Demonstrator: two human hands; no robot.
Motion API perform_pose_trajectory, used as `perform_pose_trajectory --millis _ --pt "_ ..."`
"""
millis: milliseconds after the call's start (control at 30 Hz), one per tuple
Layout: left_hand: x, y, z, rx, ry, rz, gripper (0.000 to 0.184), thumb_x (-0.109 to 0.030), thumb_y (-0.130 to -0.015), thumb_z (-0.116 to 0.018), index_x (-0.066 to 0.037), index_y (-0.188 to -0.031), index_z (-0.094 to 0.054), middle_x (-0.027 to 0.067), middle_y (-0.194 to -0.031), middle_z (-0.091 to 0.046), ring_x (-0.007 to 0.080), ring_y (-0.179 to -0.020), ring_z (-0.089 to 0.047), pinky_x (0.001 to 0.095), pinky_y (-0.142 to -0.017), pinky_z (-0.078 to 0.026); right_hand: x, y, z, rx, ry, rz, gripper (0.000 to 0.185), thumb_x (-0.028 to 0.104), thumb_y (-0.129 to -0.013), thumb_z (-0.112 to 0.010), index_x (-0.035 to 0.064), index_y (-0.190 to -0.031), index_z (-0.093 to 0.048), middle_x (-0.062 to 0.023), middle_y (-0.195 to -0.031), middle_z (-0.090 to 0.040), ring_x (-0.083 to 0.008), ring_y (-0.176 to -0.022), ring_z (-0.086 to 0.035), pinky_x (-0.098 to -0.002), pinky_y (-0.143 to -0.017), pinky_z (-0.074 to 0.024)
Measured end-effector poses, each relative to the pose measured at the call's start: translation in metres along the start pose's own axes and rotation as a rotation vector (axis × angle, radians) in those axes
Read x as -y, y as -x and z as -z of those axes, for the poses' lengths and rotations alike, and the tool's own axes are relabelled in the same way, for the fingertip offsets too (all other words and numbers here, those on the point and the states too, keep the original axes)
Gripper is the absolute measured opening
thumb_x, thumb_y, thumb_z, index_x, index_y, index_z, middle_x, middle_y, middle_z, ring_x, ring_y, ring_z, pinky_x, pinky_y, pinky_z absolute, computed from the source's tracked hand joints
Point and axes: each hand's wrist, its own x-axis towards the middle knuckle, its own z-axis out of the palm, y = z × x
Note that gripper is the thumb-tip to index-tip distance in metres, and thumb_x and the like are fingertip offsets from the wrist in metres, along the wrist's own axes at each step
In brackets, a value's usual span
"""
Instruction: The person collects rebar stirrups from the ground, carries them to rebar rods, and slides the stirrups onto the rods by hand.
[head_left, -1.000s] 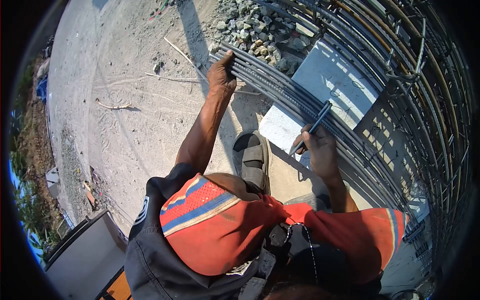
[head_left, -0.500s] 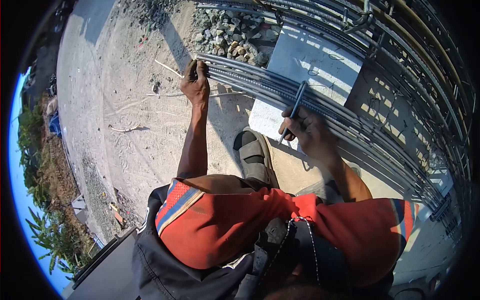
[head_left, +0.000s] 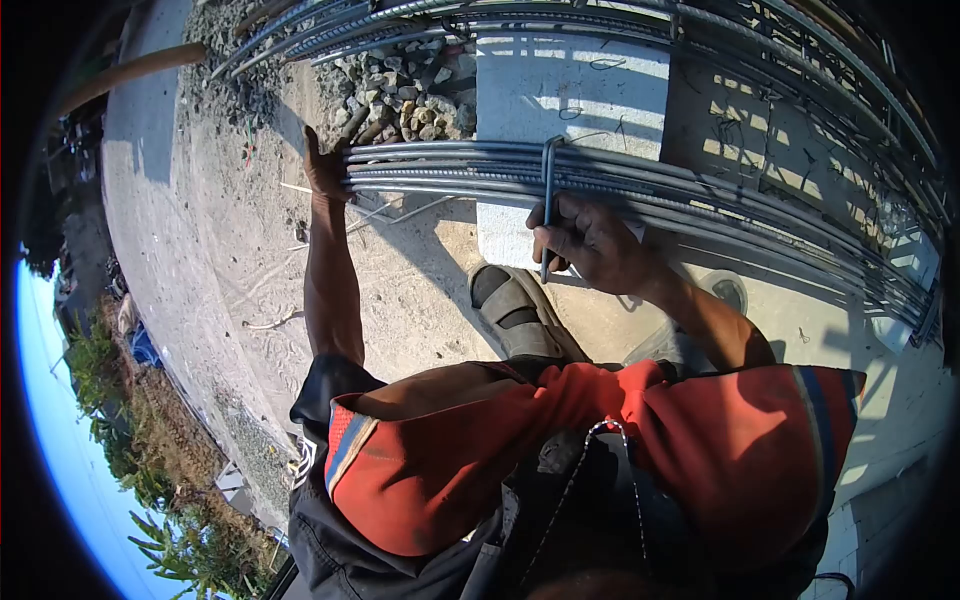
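A bundle of long steel rebars (head_left: 450,172) runs across the view from left to right. At its left end my left hand (head_left: 325,172) presses against the bar ends, palm flat and fingers stretched upward. My right hand (head_left: 590,240) is closed around a bent steel rod (head_left: 548,190). That rod stands across the bundle, its hooked top just beyond the far bars and its lower tip below my fingers. Beneath the bundle lies a white block (head_left: 505,235).
More rebars (head_left: 400,25) and a tied steel cage (head_left: 850,60) fill the far and right side. Crushed stones (head_left: 400,105) lie beyond the bundle. My sandalled foot (head_left: 515,310) is on the sandy ground close to the block.
The left hand has gone from gripping the bar ends to lying flat against them. The bundle sits further left and more level in view. My right hand still holds the bent rod.
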Motion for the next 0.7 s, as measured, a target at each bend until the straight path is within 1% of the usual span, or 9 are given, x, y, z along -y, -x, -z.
perform_pose_trajectory --millis 67,100,267,400,467,533,567,633,700 --pt "0.006 -0.01 0.003 0.118 0.114 0.054 0.096 -0.072 -0.078 -0.041 -0.003 -0.142 -0.018 0.0245 -0.133 -0.041 0.0433 -0.12 -0.041 0.0518 -0.099 -0.035 -0.003 -0.001 0.003 0.029 -0.004 -0.035 0.017 0.014 -0.094 -0.046 -0.0003 -0.103 -0.047 -0.0058 -0.078 -0.058 -0.0087 -0.069 -0.057 -0.0239 -0.062 -0.0498" --pt "0.005 -0.011 0.003 0.164 0.141 0.08 0.098 -0.073 -0.077 -0.04 -0.003 -0.142 -0.017 0.0249 -0.133 -0.041 0.0436 -0.121 -0.04 0.0525 -0.099 -0.035 -0.005 -0.001 -0.002 -0.053 -0.072 0.033 0.016 0.014 -0.092 -0.048 -0.0009 -0.096 -0.051 -0.0057 -0.073 -0.056 -0.0093 -0.063 -0.057 -0.0248 -0.055 -0.05" --pt "0.008 -0.006 -0.035 -0.098 -0.123 0.002 0.109 -0.08 -0.071 -0.038 0.002 -0.141 -0.018 0.0266 -0.137 -0.033 0.0428 -0.122 -0.038 0.0495 -0.101 -0.033 -0.004 0.001 -0.002 -0.055 0.005 0.046 0.018 0.013 -0.092 -0.047 -0.0022 -0.102 -0.051 -0.0066 -0.072 -0.056 -0.0103 -0.063 -0.058 -0.0259 -0.057 -0.0489" --pt "0.012 -0.006 -0.047 -0.154 -0.249 -0.028 0.106 -0.081 -0.071 -0.036 -0.004 -0.142 -0.017 0.0297 -0.138 -0.03 0.0424 -0.122 -0.039 0.0489 -0.101 -0.034 0.003 0.006 0.0 -0.072 -0.018 -0.011 0.02 0.012 -0.092 -0.048 -0.0029 -0.105 -0.05 -0.0067 -0.073 -0.057 -0.0093 -0.063 -0.058 -0.0248 -0.057 -0.0492" --pt "0.009 -0.013 -0.031 -0.128 -0.111 0.043 0.097 -0.077 -0.077 -0.029 -0.005 -0.142 -0.021 0.0305 -0.131 -0.039 0.0425 -0.114 -0.048 0.0477 -0.097 -0.04 0.002 0.007 -0.003 -0.104 0.017 -0.036 0.021 0.012 -0.092 -0.048 -0.0027 -0.106 -0.05 -0.0067 -0.074 -0.057 -0.0092 -0.064 -0.058 -0.0246 -0.057 -0.0495" --pt "-0.003 -0.013 0.004 0.049 -0.003 0.14 0.085 -0.071 -0.082 -0.033 -0.004 -0.134 -0.034 0.0231 -0.116 -0.052 0.0317 -0.094 -0.057 0.0392 -0.08 -0.047 0.011 0.007 -0.003 -0.1 0.032 -0.089 0.022 0.014 -0.092 -0.049 -0.0019 -0.107 -0.05 -0.0065 -0.076 -0.058 -0.009 -0.066 -0.058 -0.0241 -0.059 -0.0497" --pt "-0.015 -0.003 0.01 -0.343 -0.417 0.116 0.082 -0.069 -0.083 -0.037 -0.002 -0.128 -0.045 0.0184 -0.103 -0.061 0.0231 -0.077 -0.064 0.0325 -0.065 -0.052 0.014 0.005 -0.002 -0.089 0.016 -0.099 0.022 0.013 -0.092 -0.049 -0.0018 -0.108 -0.05 -0.0065 -0.077 -0.058 -0.009 -0.067 -0.058 -0.0239 -0.059 -0.0496" --pt "0.014 -0.007 -0.032 -0.701 -0.831 -0.274 0.068 -0.058 -0.091 -0.031 -0.006 -0.132 -0.042 0.016 -0.119 -0.057 0.0264 -0.095 -0.061 0.0348 -0.078 -0.051 0.016 0.005 -0.002 -0.086 -0.031 -0.116 0.023 0.013 -0.092 -0.049 -0.0015 -0.109 -0.05 -0.0063 -0.078 -0.059 -0.009 -0.068 -0.058 -0.0234 -0.061 -0.0493" --pt "0.037 -0.001 -0.041 -0.915 -1.091 -0.94 0.038 -0.033 -0.09 -0.056 -0.004 -0.114 -0.057 0.0093 -0.102 -0.062 0.0184 -0.085 -0.06 0.0287 -0.07 -0.047 0.015 0.004 -0.001 -0.107 0.029 -0.126 0.027 0.013 -0.089 -0.055 0.0001 -0.112 -0.049 -0.0049 -0.077 -0.06 -0.0076 -0.066 -0.056 -0.0224 -0.061 -0.0477"
